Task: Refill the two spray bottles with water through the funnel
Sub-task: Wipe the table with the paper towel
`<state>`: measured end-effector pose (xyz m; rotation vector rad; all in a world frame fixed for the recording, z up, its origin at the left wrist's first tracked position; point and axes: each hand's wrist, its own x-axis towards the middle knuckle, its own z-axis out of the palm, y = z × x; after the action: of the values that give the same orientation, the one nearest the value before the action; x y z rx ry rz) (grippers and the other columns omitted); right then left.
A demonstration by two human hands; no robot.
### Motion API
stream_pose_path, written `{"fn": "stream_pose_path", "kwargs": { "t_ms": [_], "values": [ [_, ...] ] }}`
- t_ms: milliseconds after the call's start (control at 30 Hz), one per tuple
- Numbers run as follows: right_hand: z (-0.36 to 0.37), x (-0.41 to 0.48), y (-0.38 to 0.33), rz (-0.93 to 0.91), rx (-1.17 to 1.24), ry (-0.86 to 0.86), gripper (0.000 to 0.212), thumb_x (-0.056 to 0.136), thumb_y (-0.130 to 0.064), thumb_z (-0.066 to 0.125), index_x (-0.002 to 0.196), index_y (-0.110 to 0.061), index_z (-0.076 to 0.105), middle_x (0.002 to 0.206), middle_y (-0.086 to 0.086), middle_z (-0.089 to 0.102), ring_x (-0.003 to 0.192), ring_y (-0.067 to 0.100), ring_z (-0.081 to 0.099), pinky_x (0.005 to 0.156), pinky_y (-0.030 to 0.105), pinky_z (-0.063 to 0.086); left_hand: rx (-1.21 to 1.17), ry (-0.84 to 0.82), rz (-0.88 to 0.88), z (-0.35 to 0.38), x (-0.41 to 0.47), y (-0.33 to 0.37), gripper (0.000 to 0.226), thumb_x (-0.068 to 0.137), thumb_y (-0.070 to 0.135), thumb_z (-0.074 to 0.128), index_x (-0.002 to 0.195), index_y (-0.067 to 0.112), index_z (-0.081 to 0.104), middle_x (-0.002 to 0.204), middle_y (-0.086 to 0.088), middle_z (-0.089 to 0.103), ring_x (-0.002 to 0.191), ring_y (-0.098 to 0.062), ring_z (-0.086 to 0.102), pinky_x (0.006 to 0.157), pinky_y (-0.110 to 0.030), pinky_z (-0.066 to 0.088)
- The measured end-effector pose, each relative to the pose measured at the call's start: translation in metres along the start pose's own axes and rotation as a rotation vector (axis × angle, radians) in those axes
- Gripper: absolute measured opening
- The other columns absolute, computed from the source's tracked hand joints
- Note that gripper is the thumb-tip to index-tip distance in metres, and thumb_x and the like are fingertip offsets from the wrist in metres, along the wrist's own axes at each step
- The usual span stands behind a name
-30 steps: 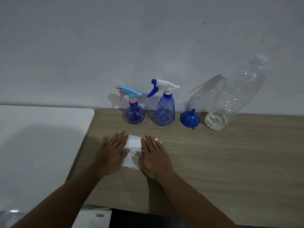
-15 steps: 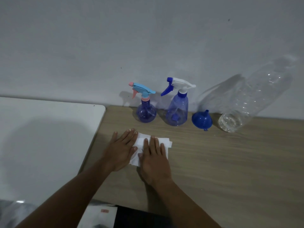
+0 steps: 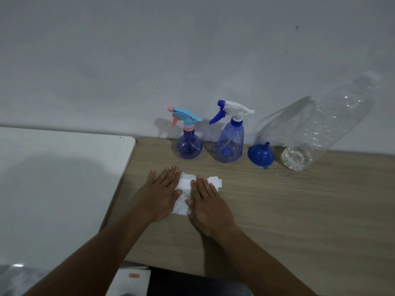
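Observation:
Two blue spray bottles stand against the wall: a round one with a light-blue and pink trigger and a taller one with a white and blue trigger. Right of them a blue funnel rests upside down, spout up. A large clear water bottle stands at the far right with its cap on. My left hand and my right hand lie flat, fingers spread, pressing on a white tissue in front of the bottles.
The wooden table stretches to the right of my hands. A white table adjoins it on the left. A grey wall rises right behind the bottles.
The view has shifted, so everything sits further right in the frame. Both hands stay flat on the tissue, with its right edge showing more beside my right hand.

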<state>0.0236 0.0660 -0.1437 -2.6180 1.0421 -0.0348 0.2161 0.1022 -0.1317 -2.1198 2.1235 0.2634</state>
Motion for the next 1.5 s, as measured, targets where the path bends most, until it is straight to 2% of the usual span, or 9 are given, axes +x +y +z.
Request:
{"fn": "stream_pose_path", "kwargs": {
  "t_ms": [133, 300, 500, 600, 800, 933, 1067, 1400, 1500],
  "values": [
    [-0.003, -0.002, 0.013, -0.029, -0.052, -0.037, 0.083, 0.091, -0.048, -0.001, 0.158, 0.001, 0.006, 0.166, 0.022, 0.004, 0.156, 0.03, 0.002, 0.127, 0.042, 0.004, -0.012, 0.013, -0.009, 0.0, -0.005, 0.009, 0.085, 0.085, 0.056, -0.02, 0.158, 0.016, -0.004, 0.167, -0.005, -0.005, 0.155, -0.023, -0.003, 0.123, -0.05, 0.001],
    [0.004, 0.002, 0.02, -0.062, -0.12, -0.098, 0.084, 0.089, -0.048, 0.001, 0.157, -0.004, 0.025, 0.166, 0.022, 0.004, 0.155, 0.032, -0.003, 0.125, 0.048, 0.007, 0.002, 0.027, -0.029, 0.005, -0.01, 0.013, 0.099, 0.078, 0.059, -0.037, 0.159, 0.017, 0.0, 0.168, -0.006, 0.001, 0.155, -0.024, 0.002, 0.122, -0.052, 0.005],
    [-0.006, -0.003, 0.016, -0.096, -0.138, -0.04, 0.068, 0.097, -0.039, 0.033, 0.154, -0.003, 0.032, 0.163, 0.023, 0.023, 0.154, 0.034, 0.016, 0.126, 0.044, 0.008, 0.006, -0.011, -0.051, 0.0, -0.012, 0.017, 0.083, 0.084, 0.056, -0.021, 0.158, 0.019, -0.01, 0.167, -0.004, -0.008, 0.155, -0.021, -0.007, 0.124, -0.051, 0.0],
    [-0.015, -0.007, 0.012, -0.097, -0.105, -0.006, 0.063, 0.095, -0.034, 0.055, 0.148, -0.001, 0.043, 0.157, 0.022, 0.037, 0.148, 0.034, 0.032, 0.121, 0.039, 0.01, 0.016, -0.009, -0.058, 0.0, -0.013, 0.019, 0.092, 0.08, 0.06, -0.033, 0.158, 0.019, -0.008, 0.168, -0.006, -0.006, 0.155, -0.023, -0.004, 0.123, -0.051, 0.001],
    [-0.015, -0.021, 0.008, -0.045, -0.138, -0.042, 0.063, 0.088, -0.041, 0.038, 0.125, 0.001, 0.067, 0.127, 0.017, 0.068, 0.118, 0.026, 0.066, 0.106, 0.032, 0.034, 0.016, -0.061, -0.069, -0.003, -0.021, 0.03, 0.085, 0.082, 0.058, -0.025, 0.157, 0.021, -0.013, 0.167, -0.008, -0.011, 0.155, -0.025, -0.008, 0.123, -0.051, -0.003],
    [-0.016, -0.03, 0.017, -0.091, -0.17, 0.01, 0.06, 0.09, -0.04, 0.047, 0.127, 0.003, 0.066, 0.127, 0.02, 0.068, 0.118, 0.027, 0.066, 0.105, 0.034, 0.045, 0.038, -0.078, -0.06, -0.005, -0.024, 0.037, 0.082, 0.082, 0.054, -0.018, 0.158, 0.025, -0.01, 0.168, -0.008, -0.007, 0.155, -0.025, -0.004, 0.123, -0.053, 0.0],
    [-0.018, -0.043, 0.029, -0.114, -0.204, 0.024, 0.063, 0.091, -0.036, 0.034, 0.127, 0.005, 0.065, 0.127, 0.022, 0.067, 0.12, 0.031, 0.065, 0.104, 0.038, 0.048, 0.044, -0.079, -0.063, -0.005, -0.026, 0.052, 0.083, 0.082, 0.053, -0.017, 0.159, 0.025, -0.005, 0.168, -0.009, -0.002, 0.155, -0.025, 0.0, 0.122, -0.054, 0.003],
    [-0.029, -0.065, 0.075, -0.126, -0.298, -0.017, 0.063, 0.092, -0.032, 0.032, 0.132, 0.008, 0.059, 0.131, 0.028, 0.062, 0.125, 0.035, 0.061, 0.104, 0.045, 0.051, 0.057, -0.096, -0.058, -0.006, -0.007, 0.096, 0.083, 0.08, 0.052, -0.019, 0.158, 0.025, -0.009, 0.168, -0.009, -0.007, 0.155, -0.025, -0.004, 0.122, -0.057, 0.001],
    [-0.034, -0.071, 0.094, -0.144, -0.312, -0.003, 0.058, 0.088, -0.032, 0.045, 0.127, 0.006, 0.065, 0.125, 0.025, 0.067, 0.119, 0.032, 0.065, 0.102, 0.039, 0.052, 0.064, -0.102, -0.051, -0.009, 0.004, 0.114, 0.065, 0.099, 0.051, 0.0, 0.158, 0.026, -0.01, 0.168, -0.009, -0.01, 0.155, -0.025, -0.006, 0.122, -0.056, -0.001]
  ]
}}
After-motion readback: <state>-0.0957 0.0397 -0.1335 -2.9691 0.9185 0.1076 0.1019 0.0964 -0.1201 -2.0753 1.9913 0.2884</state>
